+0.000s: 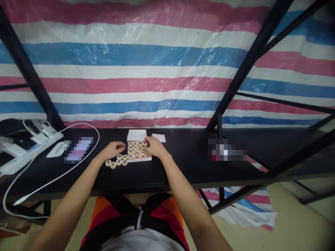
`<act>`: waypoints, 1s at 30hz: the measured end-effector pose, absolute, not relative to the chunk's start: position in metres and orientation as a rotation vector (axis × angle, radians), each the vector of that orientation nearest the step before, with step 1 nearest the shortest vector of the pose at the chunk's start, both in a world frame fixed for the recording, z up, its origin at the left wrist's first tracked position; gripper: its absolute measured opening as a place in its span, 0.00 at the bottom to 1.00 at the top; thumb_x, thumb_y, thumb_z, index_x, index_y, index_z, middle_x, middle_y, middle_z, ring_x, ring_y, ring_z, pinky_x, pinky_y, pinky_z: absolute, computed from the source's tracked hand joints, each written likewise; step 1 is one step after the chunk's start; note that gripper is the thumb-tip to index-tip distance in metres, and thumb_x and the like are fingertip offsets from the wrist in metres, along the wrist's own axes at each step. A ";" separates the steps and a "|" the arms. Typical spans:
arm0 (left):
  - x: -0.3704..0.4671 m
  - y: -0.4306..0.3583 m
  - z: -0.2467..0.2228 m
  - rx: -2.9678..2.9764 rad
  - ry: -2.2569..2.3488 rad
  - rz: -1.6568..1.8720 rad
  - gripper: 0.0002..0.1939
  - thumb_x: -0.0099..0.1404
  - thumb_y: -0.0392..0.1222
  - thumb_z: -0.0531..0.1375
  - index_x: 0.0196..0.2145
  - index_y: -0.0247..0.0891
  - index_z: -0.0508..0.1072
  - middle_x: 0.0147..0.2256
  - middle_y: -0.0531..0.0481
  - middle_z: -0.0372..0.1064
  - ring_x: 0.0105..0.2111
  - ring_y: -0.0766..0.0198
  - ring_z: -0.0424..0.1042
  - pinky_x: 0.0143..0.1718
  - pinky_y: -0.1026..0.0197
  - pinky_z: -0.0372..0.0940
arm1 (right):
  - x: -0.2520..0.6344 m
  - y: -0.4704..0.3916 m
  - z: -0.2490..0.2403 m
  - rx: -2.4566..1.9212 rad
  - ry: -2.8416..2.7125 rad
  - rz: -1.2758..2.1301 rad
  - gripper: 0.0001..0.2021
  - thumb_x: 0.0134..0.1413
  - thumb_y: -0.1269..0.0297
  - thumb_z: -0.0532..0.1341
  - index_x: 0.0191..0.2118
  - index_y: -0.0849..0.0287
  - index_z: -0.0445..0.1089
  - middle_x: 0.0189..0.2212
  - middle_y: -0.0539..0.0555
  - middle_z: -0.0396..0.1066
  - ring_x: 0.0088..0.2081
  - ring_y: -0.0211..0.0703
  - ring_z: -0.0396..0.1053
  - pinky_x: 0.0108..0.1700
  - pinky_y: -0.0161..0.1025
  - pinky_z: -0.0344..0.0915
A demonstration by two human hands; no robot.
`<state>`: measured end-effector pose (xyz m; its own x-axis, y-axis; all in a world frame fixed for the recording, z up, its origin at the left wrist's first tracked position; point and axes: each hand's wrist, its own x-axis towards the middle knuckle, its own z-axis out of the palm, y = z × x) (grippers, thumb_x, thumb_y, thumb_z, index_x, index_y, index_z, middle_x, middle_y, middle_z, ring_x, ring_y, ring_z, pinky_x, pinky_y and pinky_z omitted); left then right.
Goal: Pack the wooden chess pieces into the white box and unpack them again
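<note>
A shallow white box [139,160] in front of me holds rows of round wooden Chinese chess pieces [135,147], some with black characters and some with red. My right hand [155,146] reaches over the box's right side, its thumb and fingers closed around a piece at the upper right corner. My left hand [114,149] rests just left of the box, fingers bent and apart, with nothing visible in them. Below it, several loose chess pieces [119,162] with black characters lie on the black table [183,170].
A white box lid [136,135] lies behind the box, beside a printed paper [158,137]. At left are a phone [79,150], a white flat device [56,150], a white cable [47,179] and a power strip [31,153]. A blurred object [227,152] sits at right, near the black frame.
</note>
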<state>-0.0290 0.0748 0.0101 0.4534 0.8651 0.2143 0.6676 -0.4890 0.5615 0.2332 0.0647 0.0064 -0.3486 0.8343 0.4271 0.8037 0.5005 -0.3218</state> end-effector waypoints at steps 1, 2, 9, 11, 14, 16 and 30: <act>-0.029 0.075 0.010 2.309 1.292 0.669 0.17 0.58 0.50 0.55 0.37 0.37 0.75 0.34 0.48 0.74 0.34 0.60 0.72 0.37 0.61 0.64 | 0.233 0.065 0.006 -1.340 -2.204 0.074 0.08 0.45 0.66 0.61 0.34 0.58 0.65 0.31 0.52 0.67 0.35 0.42 0.60 0.37 0.36 0.54; -0.029 0.075 0.009 2.306 1.294 0.661 0.17 0.58 0.50 0.55 0.37 0.37 0.75 0.33 0.48 0.75 0.34 0.60 0.72 0.37 0.61 0.64 | 0.233 0.065 0.007 -1.340 -2.204 0.075 0.07 0.44 0.66 0.61 0.33 0.58 0.65 0.31 0.52 0.67 0.35 0.42 0.60 0.37 0.36 0.54; -0.030 0.076 0.008 2.292 1.305 0.642 0.18 0.58 0.52 0.54 0.38 0.38 0.75 0.33 0.48 0.75 0.34 0.60 0.72 0.37 0.61 0.64 | 0.230 0.060 0.011 -1.303 -2.231 0.108 0.06 0.45 0.67 0.60 0.31 0.59 0.64 0.30 0.51 0.66 0.33 0.40 0.60 0.35 0.34 0.53; -0.030 0.076 0.008 2.296 1.303 0.640 0.18 0.59 0.52 0.54 0.38 0.38 0.75 0.33 0.48 0.75 0.34 0.60 0.72 0.37 0.62 0.64 | 0.229 0.059 0.012 -1.310 -2.238 0.127 0.05 0.45 0.66 0.60 0.31 0.59 0.63 0.29 0.51 0.66 0.32 0.39 0.60 0.34 0.34 0.53; -0.030 0.075 0.009 2.307 1.300 0.643 0.18 0.59 0.51 0.54 0.37 0.38 0.75 0.34 0.49 0.75 0.34 0.60 0.72 0.38 0.62 0.64 | 0.229 0.059 0.012 -1.317 -2.245 0.166 0.06 0.44 0.66 0.60 0.30 0.58 0.63 0.29 0.50 0.65 0.31 0.38 0.59 0.32 0.33 0.52; -0.030 0.075 0.009 2.310 1.300 0.640 0.17 0.59 0.51 0.54 0.38 0.38 0.75 0.33 0.49 0.75 0.34 0.60 0.72 0.37 0.62 0.64 | 0.229 0.058 0.013 -1.304 -2.242 0.187 0.05 0.45 0.66 0.60 0.30 0.58 0.63 0.29 0.50 0.65 0.31 0.37 0.59 0.32 0.33 0.52; -0.030 0.076 0.009 2.286 1.300 0.626 0.18 0.59 0.51 0.54 0.37 0.38 0.76 0.33 0.49 0.75 0.34 0.60 0.72 0.37 0.62 0.64 | 0.232 0.060 0.009 -1.344 -2.241 0.207 0.06 0.43 0.69 0.59 0.32 0.59 0.64 0.32 0.52 0.65 0.34 0.40 0.60 0.36 0.34 0.54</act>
